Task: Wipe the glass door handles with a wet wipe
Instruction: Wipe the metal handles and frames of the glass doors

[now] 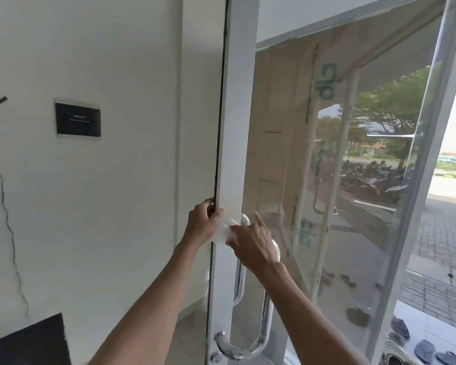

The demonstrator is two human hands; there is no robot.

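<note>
Well off to the left of both hands, a flat black plaque (78,119) sat on the matte white wall (116,180), with a thin dark cable (4,185) hanging further left still.

The left hand (202,225) was pressed against the edge of the white door frame (232,154), its grip pinching the left end of the wet wipe (225,231), a thin, soft, pale sheet that nearly matched the painted frame. The right hand (254,245) sat just right of it, thumb and bent fingers pinching the wipe's other edge while the index finger stuck out straight. The wipe was held between the two grips, in front of the frame and just beside the top of the handle.

Below and right of the right grip ran the door handle (265,309), a polished chrome tube, round in section, curving into a U at its foot beside a small round lock. A second tube showed through the glass door (340,180), which was clear and glossy.

The step looked like unfolding or readying the wipe; wiping had seemingly not begun. The next move would call for wrapping the sheet round the tube and sliding along it.
</note>
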